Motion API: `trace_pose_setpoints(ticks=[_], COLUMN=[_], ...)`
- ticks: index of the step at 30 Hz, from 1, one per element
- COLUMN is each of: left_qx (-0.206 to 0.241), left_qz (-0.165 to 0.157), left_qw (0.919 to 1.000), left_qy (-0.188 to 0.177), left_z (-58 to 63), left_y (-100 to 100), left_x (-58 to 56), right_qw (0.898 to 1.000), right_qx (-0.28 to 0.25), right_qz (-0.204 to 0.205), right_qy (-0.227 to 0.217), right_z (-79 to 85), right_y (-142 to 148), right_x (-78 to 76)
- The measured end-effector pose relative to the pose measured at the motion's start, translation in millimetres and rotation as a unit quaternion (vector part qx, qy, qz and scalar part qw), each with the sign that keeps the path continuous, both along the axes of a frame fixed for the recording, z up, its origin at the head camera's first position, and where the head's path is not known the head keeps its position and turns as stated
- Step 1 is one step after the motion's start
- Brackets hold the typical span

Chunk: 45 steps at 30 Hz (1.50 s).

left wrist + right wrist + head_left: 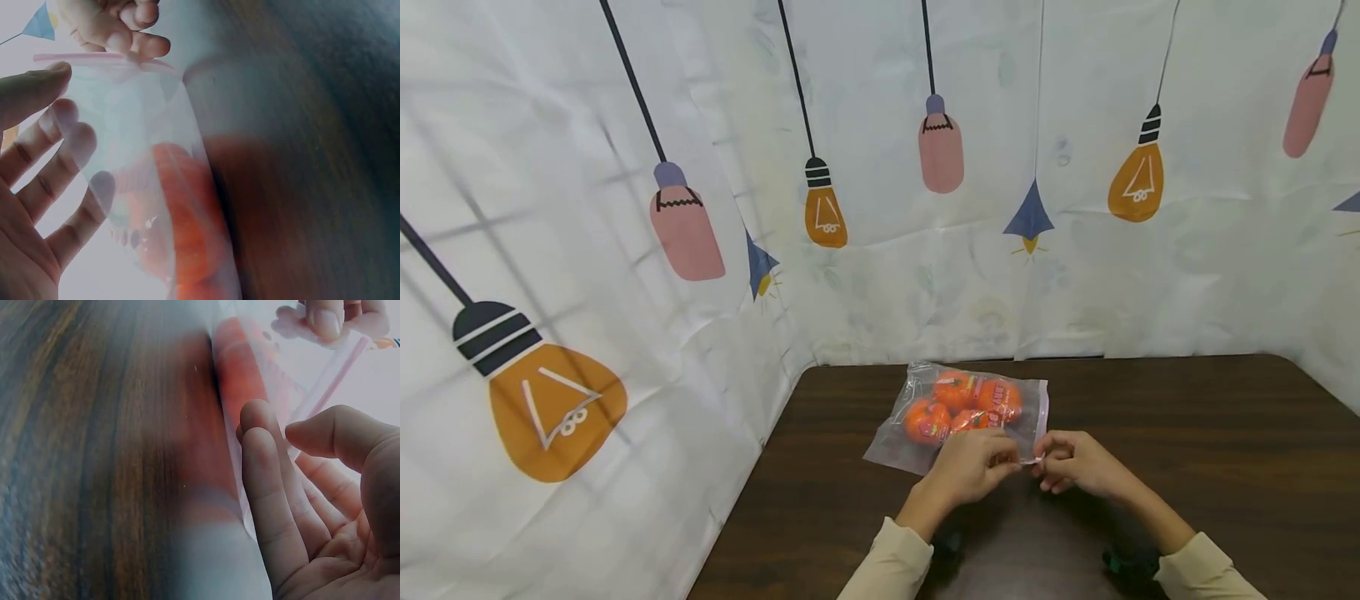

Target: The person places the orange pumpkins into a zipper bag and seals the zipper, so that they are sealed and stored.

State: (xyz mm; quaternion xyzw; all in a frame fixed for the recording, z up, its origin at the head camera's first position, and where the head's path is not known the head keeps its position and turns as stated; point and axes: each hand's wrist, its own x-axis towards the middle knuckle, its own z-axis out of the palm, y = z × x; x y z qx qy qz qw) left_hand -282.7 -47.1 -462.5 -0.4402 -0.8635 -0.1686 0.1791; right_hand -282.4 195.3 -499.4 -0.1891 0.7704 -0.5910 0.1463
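A clear plastic zip bag [891, 446] lies on the table with several round orange-red fruits [955, 390] in printed wrapping inside. Its pink zip strip [337, 372] runs along the right end. My left hand [970, 467] pinches the bag near that strip between thumb and forefinger; its other fingers spread behind the see-through film in the left wrist view. At the near corner of the same end, my right hand [1082, 462] pinches the strip between thumb and fingertips. Both hands are close together, and the left one covers part of the front fruits in the head view.
Under the bag is a dark wood-grain table [1210, 450]. A small dark green object [1111, 561] shows by the right wrist. White cloth [887, 300] printed with hanging lamps stands behind the table and along its left side.
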Motion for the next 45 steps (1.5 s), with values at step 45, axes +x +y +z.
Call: trace_pose_setpoints(ticks=[45], left_qx=[-0.009], left_qz=[-0.061], left_qw=[0.975], left_qy=[-0.214], left_z=[-9.5], left_y=[8.0], left_x=[5.9], right_qw=[0.998], right_qx=[0.056], right_qz=[0.01], right_qy=[0.028], right_z=[-6.4], right_y=[22.5], right_x=[-5.5])
